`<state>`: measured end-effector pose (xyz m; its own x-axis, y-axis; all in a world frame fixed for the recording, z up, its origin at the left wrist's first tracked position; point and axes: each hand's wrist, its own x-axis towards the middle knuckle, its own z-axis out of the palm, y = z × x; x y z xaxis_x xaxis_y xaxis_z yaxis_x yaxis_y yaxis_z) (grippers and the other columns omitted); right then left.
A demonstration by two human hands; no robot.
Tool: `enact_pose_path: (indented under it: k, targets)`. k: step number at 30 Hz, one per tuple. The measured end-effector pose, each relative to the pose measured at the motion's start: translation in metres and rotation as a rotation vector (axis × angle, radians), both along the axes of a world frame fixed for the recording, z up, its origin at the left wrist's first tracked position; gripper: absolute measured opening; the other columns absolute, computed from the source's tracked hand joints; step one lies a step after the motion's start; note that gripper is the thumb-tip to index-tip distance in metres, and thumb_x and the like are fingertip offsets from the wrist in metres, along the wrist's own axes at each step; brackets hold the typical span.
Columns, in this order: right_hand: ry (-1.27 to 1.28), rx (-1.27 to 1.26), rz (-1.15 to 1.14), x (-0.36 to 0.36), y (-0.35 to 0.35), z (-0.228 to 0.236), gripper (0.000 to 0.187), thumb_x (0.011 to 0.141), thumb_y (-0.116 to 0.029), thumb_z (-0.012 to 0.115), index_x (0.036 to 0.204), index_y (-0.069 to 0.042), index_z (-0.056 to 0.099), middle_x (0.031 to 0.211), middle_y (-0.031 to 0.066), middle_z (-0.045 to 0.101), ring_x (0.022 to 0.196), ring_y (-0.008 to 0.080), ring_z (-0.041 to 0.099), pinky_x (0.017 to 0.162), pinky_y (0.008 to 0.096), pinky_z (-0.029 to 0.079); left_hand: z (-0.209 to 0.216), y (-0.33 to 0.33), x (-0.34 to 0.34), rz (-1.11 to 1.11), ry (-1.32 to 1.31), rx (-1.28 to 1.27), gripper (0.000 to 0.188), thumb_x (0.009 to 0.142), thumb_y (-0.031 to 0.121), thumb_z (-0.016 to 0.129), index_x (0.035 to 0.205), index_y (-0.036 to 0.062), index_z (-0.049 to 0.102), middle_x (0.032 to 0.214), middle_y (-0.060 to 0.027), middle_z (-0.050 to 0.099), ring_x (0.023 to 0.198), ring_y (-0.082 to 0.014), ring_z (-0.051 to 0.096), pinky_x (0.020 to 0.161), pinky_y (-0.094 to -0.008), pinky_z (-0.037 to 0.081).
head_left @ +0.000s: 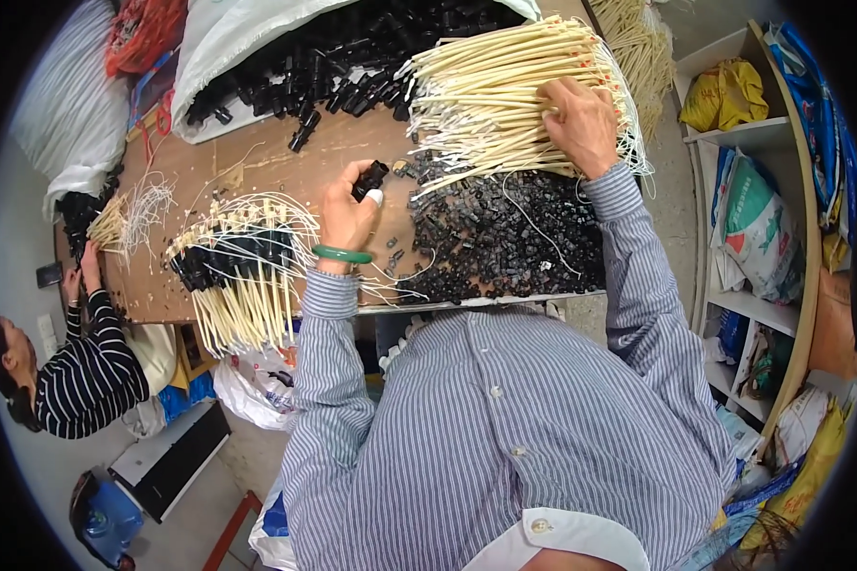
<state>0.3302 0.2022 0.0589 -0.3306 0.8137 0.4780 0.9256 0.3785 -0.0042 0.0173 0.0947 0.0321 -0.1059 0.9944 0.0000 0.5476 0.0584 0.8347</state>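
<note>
My left hand [346,211], with a green bangle at its wrist, is closed around a black plastic socket [370,180] above the middle of the table. At the right, my right hand [583,126] rests on a thick pile of cream sleeved wires [490,90], its fingers curled and pinching among them. White wire ends stick out of both ends of that pile. Below it spreads a heap of tiny black parts [514,238]. Left of my left hand lies a bunch of cream sleeved wires fitted with black sockets [243,255], hanging past the table's front edge.
An open white sack [224,48] spills black sockets [314,81] onto the brown table [286,157]. Another person [86,376] in a striped top works at the far left by a smaller wire bunch [114,224]. Shelves [757,309] with bags stand at the right.
</note>
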Motion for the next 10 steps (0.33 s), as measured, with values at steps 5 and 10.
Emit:
enact_pose_path:
  k: [5,10]
  targets:
    - [-0.005,-0.273,-0.024,-0.006,0.000,0.008,0.009,0.073,-0.008,0.064,0.077,-0.014,0.058,0.080,-0.0044,0.059,0.069,0.0141,0.053,0.080,0.0341,0.037,-0.007,-0.020,-0.005,0.006,-0.116,-0.017,0.042,0.072,-0.001,0.057,0.112,0.0089,0.064,0.095,-0.0066,0.068,0.073,-0.0156,0.058,0.067,-0.0276,0.047]
    - [-0.130,-0.273,0.110,-0.003,-0.003,0.015,0.022,0.074,-0.009,0.066,0.094,-0.017,0.062,0.085,0.0010,0.064,0.074,0.0135,0.058,0.085,0.0322,0.038,-0.005,-0.037,-0.003,-0.007,-0.151,0.000,0.048,0.072,-0.001,0.056,0.118,0.0117,0.063,0.105,-0.0082,0.066,0.081,-0.0150,0.059,0.071,-0.0271,0.047]
